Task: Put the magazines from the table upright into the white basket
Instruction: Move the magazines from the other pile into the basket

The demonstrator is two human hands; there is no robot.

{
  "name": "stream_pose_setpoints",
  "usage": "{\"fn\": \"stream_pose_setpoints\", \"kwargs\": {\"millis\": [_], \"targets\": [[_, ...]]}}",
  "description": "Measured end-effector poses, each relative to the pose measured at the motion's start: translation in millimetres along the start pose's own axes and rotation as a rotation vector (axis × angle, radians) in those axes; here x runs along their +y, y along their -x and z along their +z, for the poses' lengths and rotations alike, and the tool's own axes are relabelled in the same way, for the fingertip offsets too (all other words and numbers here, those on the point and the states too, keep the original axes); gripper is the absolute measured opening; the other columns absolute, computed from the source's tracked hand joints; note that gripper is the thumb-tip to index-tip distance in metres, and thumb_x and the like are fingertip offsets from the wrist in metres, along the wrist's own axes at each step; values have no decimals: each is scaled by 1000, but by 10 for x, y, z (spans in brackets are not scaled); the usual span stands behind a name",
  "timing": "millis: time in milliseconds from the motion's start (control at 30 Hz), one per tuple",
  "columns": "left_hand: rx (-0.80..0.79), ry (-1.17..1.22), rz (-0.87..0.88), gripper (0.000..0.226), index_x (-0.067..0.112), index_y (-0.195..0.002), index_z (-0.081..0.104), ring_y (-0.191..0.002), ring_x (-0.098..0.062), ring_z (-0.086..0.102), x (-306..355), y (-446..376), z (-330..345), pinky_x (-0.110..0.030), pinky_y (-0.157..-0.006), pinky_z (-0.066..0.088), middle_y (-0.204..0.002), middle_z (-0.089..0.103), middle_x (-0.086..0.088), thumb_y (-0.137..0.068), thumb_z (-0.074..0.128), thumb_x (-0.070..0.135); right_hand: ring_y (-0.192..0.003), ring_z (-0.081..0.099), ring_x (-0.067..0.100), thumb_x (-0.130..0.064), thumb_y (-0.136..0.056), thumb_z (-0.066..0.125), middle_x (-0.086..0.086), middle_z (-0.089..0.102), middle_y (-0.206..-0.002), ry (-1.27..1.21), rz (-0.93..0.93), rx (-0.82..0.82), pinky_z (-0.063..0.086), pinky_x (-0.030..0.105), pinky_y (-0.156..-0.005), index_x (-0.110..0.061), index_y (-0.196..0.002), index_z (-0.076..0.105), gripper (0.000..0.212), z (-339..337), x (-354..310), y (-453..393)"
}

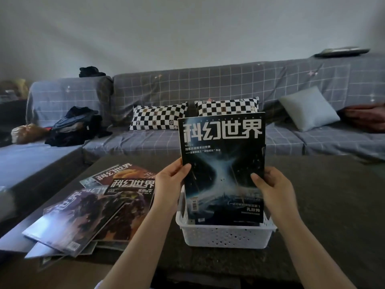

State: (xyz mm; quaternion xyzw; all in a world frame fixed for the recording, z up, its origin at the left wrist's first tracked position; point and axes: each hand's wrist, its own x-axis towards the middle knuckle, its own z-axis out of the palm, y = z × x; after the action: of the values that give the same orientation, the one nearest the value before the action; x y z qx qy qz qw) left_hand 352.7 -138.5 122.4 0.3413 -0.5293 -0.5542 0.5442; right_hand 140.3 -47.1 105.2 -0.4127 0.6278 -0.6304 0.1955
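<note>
Black-covered magazine (224, 163) stands upright, lower edge inside white basket (226, 236) on worktop (323, 205). Left grip (169, 188) and right grip (273, 190) clasp its side edges. Remaining magazines (93, 209) lie left.

Both hands (170, 184) (270, 190) raised, fingers curled, thumbs forward.

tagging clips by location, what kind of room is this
Most likely a home living room: a long grey checked sofa with checkerboard cushions sits behind a low dark table, where both hands hold a magazine upright in a white basket.
</note>
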Motion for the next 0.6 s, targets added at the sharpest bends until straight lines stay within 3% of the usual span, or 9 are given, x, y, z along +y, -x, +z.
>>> {"fn": "stream_pose_setpoints", "kwargs": {"millis": [67,233,333,400,600], "targets": [[35,-51,2,24,26,-98,73,-93,-11,71,-91,-21,39,-26,-77,56,-98,76,3,-87,63,7,-72,64,-9,-21,-86,64,-23,69,-75,52,1,3,42,19,-62,-37,-83,59,17,-51,64,-29],[78,-286,16,22,29,-89,74,-78,1,69,-362,-11,22,-7,-61,49,-80,74,18,-82,71,8,-70,58,-4,-21,-86,65,-20,62,-75,230,59,-28,37,16,-53,-35,-76,55,19,-77,320,-72],[107,-398,20,16,26,-84,74,-72,-2,69,-491,7,-1,-8,-57,48,-76,74,14,-78,76,12,-72,54,-5,-23,-87,64,-16,62,-81,291,98,-22,36,15,-53,-29,-89,59,8,-53,486,-56],[149,-445,15,13,27,-80,72,-68,-3,69,-544,17,-10,-9,-55,48,-73,73,14,-75,78,16,-73,52,-6,-23,-87,64,-10,63,-87,300,78,-1,36,14,-56,-27,-99,60,13,-27,542,-50],[264,-488,7,21,27,-76,68,-65,1,65,-596,46,11,-13,-56,45,-71,71,10,-66,86,22,-74,55,4,-22,-88,63,-5,64,-86,332,7,88,39,19,-59,-25,-99,60,12,12,552,-43]]}}
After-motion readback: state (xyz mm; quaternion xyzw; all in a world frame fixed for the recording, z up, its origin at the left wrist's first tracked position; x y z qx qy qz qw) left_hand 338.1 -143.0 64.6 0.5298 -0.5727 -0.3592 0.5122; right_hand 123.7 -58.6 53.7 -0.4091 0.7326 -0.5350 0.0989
